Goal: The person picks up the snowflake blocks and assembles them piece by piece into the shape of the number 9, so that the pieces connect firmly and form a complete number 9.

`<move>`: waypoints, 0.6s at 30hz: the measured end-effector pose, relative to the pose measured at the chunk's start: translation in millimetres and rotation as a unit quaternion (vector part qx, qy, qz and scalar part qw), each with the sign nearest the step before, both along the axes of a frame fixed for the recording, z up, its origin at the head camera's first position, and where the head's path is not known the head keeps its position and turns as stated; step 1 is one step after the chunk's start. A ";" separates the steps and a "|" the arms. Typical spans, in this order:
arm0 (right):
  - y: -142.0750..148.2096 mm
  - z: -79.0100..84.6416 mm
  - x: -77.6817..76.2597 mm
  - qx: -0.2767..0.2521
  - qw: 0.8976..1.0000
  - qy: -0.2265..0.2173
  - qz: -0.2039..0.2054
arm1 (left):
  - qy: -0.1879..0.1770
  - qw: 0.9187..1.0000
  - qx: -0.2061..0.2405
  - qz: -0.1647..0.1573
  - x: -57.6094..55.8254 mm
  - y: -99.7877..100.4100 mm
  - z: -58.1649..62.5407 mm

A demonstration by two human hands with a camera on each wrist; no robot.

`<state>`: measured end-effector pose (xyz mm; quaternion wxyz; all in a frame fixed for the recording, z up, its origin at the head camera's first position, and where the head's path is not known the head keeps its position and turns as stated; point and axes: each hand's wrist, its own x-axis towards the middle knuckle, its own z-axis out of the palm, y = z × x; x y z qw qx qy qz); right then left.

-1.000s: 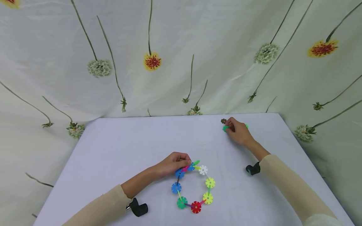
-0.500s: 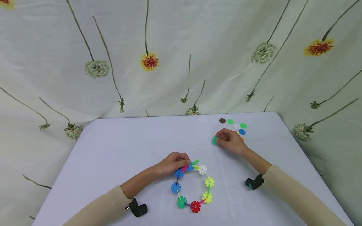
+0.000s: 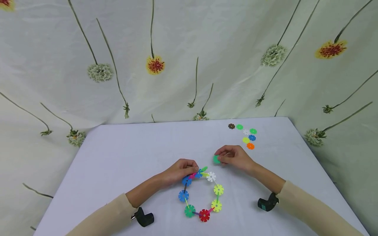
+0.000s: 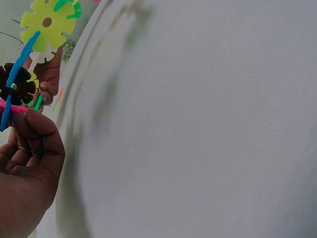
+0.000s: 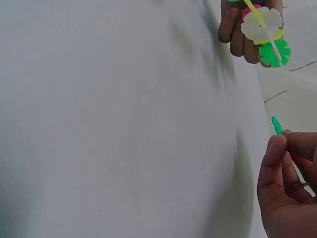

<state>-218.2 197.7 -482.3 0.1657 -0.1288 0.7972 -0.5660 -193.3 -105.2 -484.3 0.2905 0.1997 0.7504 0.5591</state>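
Observation:
A ring of slotted plastic discs, joined edge to edge, hangs from or leans at my left hand (image 3: 180, 171); I cannot tell how much touches the table. Blue discs (image 3: 183, 196), a red disc (image 3: 204, 215) and a white disc (image 3: 211, 177) are among its pieces. My left fingers pinch the ring at its far side, by a pink disc (image 3: 192, 176). Just beyond, to the right, my right hand (image 3: 236, 159) pinches a loose green disc (image 3: 216, 159) between thumb and fingers. The right wrist view shows this green disc (image 5: 276, 125) edge-on, apart from the ring.
Several loose discs lie at the table's far right, among them a brown disc (image 3: 231, 126), a blue disc (image 3: 252, 138) and an orange disc (image 3: 250, 146). A flower-printed cloth (image 3: 177, 88) hangs behind the white table (image 3: 133, 147).
My right hand has picked up the green disc from the far loose pieces and carried it nearer, leftward toward the ring. My left hand has kept its hold in place.

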 end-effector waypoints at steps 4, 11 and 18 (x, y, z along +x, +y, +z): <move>-4.5 3.0 6.6 -0.011 1.000 -0.012 0.017 | -0.002 1.000 0.001 0.002 0.4 0.3 0.7; -13.6 7.4 14.1 -0.028 0.999 -0.026 0.033 | -0.002 1.000 -0.002 0.000 0.1 -0.2 1.1; -21.5 6.6 17.2 -0.034 0.998 -0.024 0.051 | 0.000 1.000 -0.005 -0.001 -0.3 -0.2 1.6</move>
